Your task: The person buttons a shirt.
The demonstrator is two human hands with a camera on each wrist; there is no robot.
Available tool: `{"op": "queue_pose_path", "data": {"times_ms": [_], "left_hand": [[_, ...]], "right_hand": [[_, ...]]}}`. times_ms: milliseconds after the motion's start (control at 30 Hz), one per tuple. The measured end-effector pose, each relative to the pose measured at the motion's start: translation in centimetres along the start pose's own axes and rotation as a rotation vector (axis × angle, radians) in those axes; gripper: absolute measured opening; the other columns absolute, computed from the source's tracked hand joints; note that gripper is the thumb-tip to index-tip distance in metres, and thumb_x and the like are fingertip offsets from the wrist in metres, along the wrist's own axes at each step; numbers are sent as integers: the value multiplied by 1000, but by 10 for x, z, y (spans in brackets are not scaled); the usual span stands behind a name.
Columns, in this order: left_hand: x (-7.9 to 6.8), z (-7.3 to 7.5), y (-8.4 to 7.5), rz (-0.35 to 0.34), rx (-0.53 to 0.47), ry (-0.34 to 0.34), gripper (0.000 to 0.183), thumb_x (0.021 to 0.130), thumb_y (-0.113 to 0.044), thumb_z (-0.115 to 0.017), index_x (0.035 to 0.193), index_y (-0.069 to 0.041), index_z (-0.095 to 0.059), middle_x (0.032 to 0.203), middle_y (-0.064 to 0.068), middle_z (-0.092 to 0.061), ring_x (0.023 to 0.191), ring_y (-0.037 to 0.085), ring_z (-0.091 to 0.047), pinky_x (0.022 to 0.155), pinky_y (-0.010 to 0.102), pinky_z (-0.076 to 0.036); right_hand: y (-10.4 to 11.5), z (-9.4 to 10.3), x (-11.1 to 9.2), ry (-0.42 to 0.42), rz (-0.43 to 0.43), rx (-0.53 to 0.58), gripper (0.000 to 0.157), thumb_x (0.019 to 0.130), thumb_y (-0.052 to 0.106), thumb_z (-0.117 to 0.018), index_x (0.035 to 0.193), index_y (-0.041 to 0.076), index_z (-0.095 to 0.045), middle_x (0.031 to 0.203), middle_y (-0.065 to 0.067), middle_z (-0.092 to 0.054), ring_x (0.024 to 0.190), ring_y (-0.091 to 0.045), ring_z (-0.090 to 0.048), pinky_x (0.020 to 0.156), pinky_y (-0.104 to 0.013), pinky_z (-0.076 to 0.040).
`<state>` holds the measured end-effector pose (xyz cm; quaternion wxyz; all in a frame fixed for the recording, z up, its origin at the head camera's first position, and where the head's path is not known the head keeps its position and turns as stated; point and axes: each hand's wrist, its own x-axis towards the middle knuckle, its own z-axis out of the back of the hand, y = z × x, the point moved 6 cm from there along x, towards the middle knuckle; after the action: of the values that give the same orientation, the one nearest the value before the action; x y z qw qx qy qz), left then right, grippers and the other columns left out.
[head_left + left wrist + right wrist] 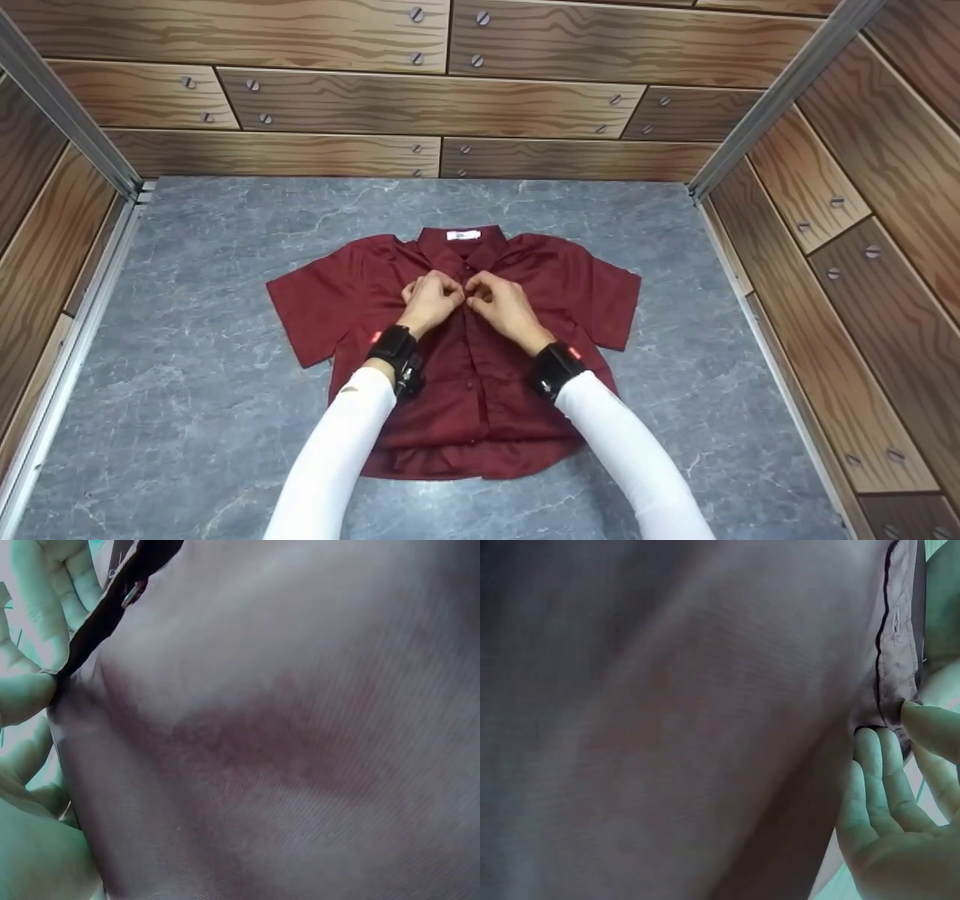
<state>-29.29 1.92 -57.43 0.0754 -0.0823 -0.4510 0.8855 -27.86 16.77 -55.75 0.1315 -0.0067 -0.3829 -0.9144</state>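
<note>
A dark red short-sleeved shirt (420, 405) lies front up, collar at the far side, with a white label inside the collar. Both hands meet at its front placket, just below the collar. My left hand (430, 301) pinches one front edge between thumb and fingers; a small button (133, 594) shows on that edge in the left wrist view. My right hand (507, 306) pinches the other edge, where a buttonhole (897, 622) is visible in the right wrist view. The fingertips nearly touch, and whatever lies between them is hidden.
The shirt rests on a grey marbled tabletop (187, 420). Wood-patterned panels (337, 101) wall in the back and both sides, with metal rails (787, 67) at the corners. Black cameras (556, 369) are strapped to both wrists, over white sleeves.
</note>
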Motion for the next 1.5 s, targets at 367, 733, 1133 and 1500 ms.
{"op": "queue_pose_path", "data": {"times_ms": [367,733,1133,1500], "left_hand": [[2,1,1,-3,-38,-3,17,87,-21,-69,93,-10,-80,105,3,-72,108,28,-61,112,54,-21],[1,3,1,-4,-12,-4,18,90,-21,-73,101,-8,-80,114,5,-68,116,30,-58,113,54,-20],[-1,3,-1,-34,-13,7,17,86,-21,-72,97,-9,-79,111,4,-67,115,29,-59,110,54,-23],[-1,2,-6,-112,20,102,17,91,-21,-67,97,-8,-75,122,8,-60,118,33,-54,102,58,-25]], "right_hand": [[3,2,0,-14,32,-25,19,89,4,-75,105,10,-70,87,-5,-74,80,-18,-71,75,-39,-56],[-7,8,1,-25,-77,11,16,96,16,-73,108,7,-75,98,-6,-76,88,-21,-72,82,-39,-56],[-9,8,1,-14,-101,-59,7,97,17,-72,99,11,-76,92,-3,-74,80,-20,-66,76,-38,-51],[-10,7,3,-15,-104,-80,6,96,16,-73,97,12,-76,92,-3,-75,83,-22,-67,79,-41,-52]]}}
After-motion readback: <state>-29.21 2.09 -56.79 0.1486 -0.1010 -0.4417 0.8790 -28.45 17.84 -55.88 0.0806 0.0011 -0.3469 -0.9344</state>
